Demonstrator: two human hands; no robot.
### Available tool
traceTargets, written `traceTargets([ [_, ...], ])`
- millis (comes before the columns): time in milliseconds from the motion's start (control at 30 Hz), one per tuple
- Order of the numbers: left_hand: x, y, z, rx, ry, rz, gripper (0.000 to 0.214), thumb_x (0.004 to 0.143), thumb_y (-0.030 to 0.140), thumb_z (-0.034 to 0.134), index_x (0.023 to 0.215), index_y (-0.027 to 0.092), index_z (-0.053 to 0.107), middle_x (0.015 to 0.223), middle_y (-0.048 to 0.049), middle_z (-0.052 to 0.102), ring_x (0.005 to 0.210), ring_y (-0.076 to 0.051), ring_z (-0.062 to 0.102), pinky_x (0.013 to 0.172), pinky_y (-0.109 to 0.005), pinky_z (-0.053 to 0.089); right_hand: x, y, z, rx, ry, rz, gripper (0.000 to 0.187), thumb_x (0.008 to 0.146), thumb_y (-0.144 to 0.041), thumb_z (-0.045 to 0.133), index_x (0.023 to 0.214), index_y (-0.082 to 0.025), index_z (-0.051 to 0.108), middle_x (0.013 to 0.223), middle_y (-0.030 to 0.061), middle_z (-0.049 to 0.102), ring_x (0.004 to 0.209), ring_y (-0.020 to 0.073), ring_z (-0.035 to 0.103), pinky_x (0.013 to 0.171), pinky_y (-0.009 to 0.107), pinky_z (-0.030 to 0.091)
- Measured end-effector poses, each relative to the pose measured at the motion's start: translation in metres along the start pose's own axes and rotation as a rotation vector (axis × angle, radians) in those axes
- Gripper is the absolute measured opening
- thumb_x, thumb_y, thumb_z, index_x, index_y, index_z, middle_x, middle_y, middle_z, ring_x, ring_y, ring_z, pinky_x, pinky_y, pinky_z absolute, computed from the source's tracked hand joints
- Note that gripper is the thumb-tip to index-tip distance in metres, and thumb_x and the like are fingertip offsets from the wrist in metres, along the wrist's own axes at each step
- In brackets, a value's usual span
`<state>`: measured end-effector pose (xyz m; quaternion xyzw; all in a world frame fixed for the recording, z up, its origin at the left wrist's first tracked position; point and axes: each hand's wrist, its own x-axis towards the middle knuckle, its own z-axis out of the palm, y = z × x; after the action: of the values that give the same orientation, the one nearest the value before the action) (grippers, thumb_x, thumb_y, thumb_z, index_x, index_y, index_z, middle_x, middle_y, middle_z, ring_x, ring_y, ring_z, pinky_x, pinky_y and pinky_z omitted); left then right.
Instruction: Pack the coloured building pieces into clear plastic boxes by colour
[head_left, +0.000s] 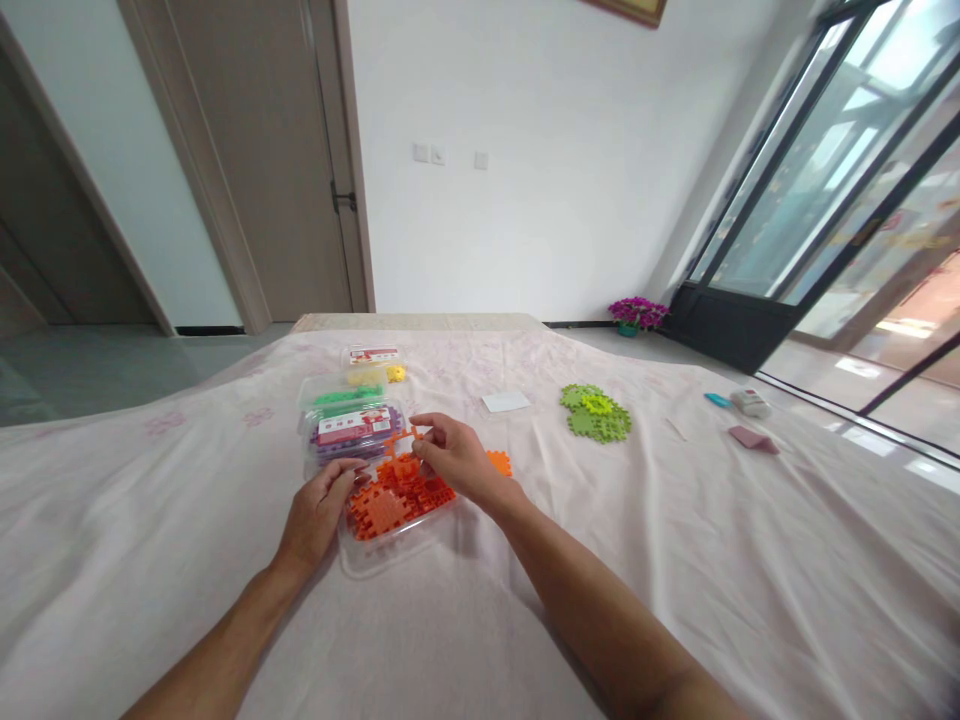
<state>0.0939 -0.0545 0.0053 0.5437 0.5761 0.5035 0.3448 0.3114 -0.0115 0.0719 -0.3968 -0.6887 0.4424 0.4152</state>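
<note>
A clear plastic tray (375, 558) full of orange interlocking tiles (390, 500) lies on the pale pink cloth in front of me. My left hand (319, 510) rests curled on the tray's left rim, its fingers touching the orange tiles. My right hand (454, 458) is pinched on one orange tile (401, 440) held just above the tray's far side. One loose orange tile (500, 462) lies on the cloth right of my right hand.
Behind the tray stand closed clear boxes of purple tiles (352, 435), green tiles (345, 398) and yellow tiles (373, 365). A green joined-tile cluster (596, 412) and a white card (505, 402) lie farther right. Small items (750, 403) sit near the glass door.
</note>
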Motion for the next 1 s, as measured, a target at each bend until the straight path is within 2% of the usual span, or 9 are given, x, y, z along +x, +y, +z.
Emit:
traceTargets([
  [100, -0.001, 0.002, 0.000, 0.029, 0.018, 0.032, 0.042, 0.085, 0.053, 0.053, 0.102, 0.019, 0.071, 0.102, -0.0066, 0.075, 0.097, -0.026, 0.069, 0.087, -0.034, 0.052, -0.005, 0.003, 0.011, -0.042, -0.054, -0.011, 0.036, 0.085, -0.020, 0.056, 0.120, -0.023, 0.063, 0.068, -0.0044, 0.064, 0.055, 0.0102, 0.061, 0.051, 0.019, 0.046],
  [200, -0.002, 0.005, 0.000, 0.064, 0.034, 0.070, 0.045, 0.089, 0.053, 0.047, 0.106, 0.019, 0.071, 0.110, -0.0064, 0.074, 0.102, -0.026, 0.067, 0.091, -0.034, 0.049, -0.009, 0.001, 0.018, -0.066, -0.183, 0.012, 0.036, 0.087, -0.020, 0.052, 0.121, -0.025, 0.064, 0.070, -0.0038, 0.067, 0.057, 0.0129, 0.064, 0.053, 0.022, 0.049],
  [300, -0.003, 0.006, 0.000, 0.077, 0.022, 0.089, 0.048, 0.091, 0.054, 0.043, 0.108, 0.019, 0.071, 0.114, -0.0070, 0.073, 0.106, -0.026, 0.065, 0.094, -0.034, 0.048, -0.012, -0.007, 0.017, -0.318, -0.232, -0.098, 0.031, 0.085, -0.015, 0.052, 0.107, -0.025, 0.072, 0.083, -0.0009, 0.073, 0.075, 0.0166, 0.068, 0.071, 0.026, 0.052],
  [400, -0.003, 0.007, -0.001, 0.083, 0.001, 0.073, 0.047, 0.089, 0.055, 0.047, 0.109, 0.020, 0.071, 0.112, -0.0061, 0.073, 0.102, -0.026, 0.066, 0.090, -0.033, 0.049, -0.014, -0.015, 0.013, -0.535, -0.195, -0.193, 0.031, 0.085, -0.015, 0.053, 0.107, -0.025, 0.073, 0.105, 0.0019, 0.074, 0.097, 0.0188, 0.066, 0.088, 0.028, 0.048],
  [567, -0.004, 0.011, 0.000, 0.090, -0.028, 0.048, 0.044, 0.085, 0.055, 0.053, 0.105, 0.020, 0.069, 0.104, -0.0057, 0.074, 0.099, -0.026, 0.066, 0.087, -0.034, 0.050, -0.017, -0.017, 0.013, -0.668, -0.273, -0.274, 0.029, 0.086, -0.019, 0.057, 0.109, -0.025, 0.073, 0.107, 0.0029, 0.073, 0.098, 0.0184, 0.065, 0.088, 0.027, 0.046],
  [767, -0.003, 0.015, 0.000, 0.028, -0.084, 0.040, 0.050, 0.079, 0.054, 0.065, 0.112, 0.016, 0.065, 0.113, -0.0106, 0.072, 0.106, -0.029, 0.065, 0.095, -0.041, 0.049, -0.017, -0.015, 0.012, -0.729, -0.351, -0.373, 0.025, 0.087, -0.016, 0.057, 0.105, -0.023, 0.073, 0.102, 0.0038, 0.073, 0.096, 0.0173, 0.065, 0.085, 0.025, 0.046],
  [867, -0.002, 0.017, 0.000, -0.038, -0.123, 0.032, 0.053, 0.077, 0.051, 0.069, 0.116, 0.015, 0.064, 0.117, -0.0126, 0.070, 0.110, -0.030, 0.064, 0.097, -0.043, 0.049, -0.014, -0.014, 0.008, -0.662, -0.333, -0.401, 0.023, 0.086, -0.013, 0.057, 0.099, -0.021, 0.074, 0.100, 0.0032, 0.073, 0.096, 0.0159, 0.065, 0.084, 0.023, 0.045],
  [1000, -0.003, 0.020, -0.001, -0.100, -0.158, 0.007, 0.050, 0.077, 0.047, 0.071, 0.116, 0.016, 0.065, 0.120, -0.0131, 0.069, 0.110, -0.030, 0.064, 0.096, -0.043, 0.050, -0.006, -0.015, -0.008, -0.650, -0.166, -0.344, 0.024, 0.089, -0.014, 0.054, 0.101, -0.020, 0.074, 0.102, 0.0039, 0.073, 0.095, 0.0149, 0.065, 0.084, 0.023, 0.046],
])
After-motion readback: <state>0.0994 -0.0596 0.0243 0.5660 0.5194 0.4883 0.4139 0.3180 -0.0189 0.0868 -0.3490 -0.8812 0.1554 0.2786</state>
